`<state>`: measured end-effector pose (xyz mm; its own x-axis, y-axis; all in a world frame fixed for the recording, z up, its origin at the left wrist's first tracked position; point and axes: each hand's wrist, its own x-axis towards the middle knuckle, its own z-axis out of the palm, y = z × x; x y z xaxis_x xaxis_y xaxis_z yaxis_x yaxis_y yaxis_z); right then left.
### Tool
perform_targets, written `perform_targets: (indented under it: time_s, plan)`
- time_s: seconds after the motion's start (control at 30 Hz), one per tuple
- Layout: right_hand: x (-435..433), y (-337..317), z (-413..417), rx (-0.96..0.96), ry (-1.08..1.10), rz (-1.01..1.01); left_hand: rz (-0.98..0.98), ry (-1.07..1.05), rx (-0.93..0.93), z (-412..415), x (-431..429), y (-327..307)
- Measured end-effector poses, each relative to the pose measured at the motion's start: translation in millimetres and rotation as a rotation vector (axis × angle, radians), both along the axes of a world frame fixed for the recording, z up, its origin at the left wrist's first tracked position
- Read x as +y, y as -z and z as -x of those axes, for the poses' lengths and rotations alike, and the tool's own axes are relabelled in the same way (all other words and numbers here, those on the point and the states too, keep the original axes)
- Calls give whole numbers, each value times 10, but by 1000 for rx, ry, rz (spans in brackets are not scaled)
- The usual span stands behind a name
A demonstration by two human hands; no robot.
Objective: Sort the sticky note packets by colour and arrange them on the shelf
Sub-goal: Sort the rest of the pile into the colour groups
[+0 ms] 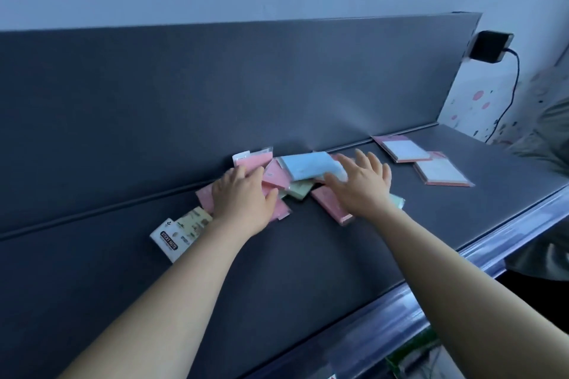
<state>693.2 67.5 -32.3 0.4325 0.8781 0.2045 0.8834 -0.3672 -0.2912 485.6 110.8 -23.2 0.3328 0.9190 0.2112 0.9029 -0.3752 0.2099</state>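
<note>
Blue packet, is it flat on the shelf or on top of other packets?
On top of others: the blue packet overlaps a pink packet and a green packet; the right hand covers one corner.

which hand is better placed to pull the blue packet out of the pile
Probably the right hand: its fingers reach over the blue packet's right end, while the left hand rests on pink packets further left.

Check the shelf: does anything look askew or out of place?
Yes. The heap is jumbled: pink, blue and green packets overlap at odd angles under the left hand and right hand. A cream packet lies tilted at its left edge.
</note>
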Motion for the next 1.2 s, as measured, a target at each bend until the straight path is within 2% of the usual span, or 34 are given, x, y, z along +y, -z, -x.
perform_targets:
  time_s: [0.2,0.37,0.67,1.0,1.13,1.2]
  plan:
    - [181,-37,-1051,-79,192,286,15,-20,71,-444,111,33]
    - [203,37,-1230,60,250,417,120,-70,175,-504,114,113]
    - [-6,27,-234,113,-55,359,132,-46,190,-167,-43,101]
    - [-125,23,1039,117,-134,345,153,-106,173,1020,-290,14]
    - [-157,24,1555,111,-123,338,191,-129,74,1604,-363,-84]
    - [-174,14,1789,120,-111,337,149,-164,46,1944,-369,-115]
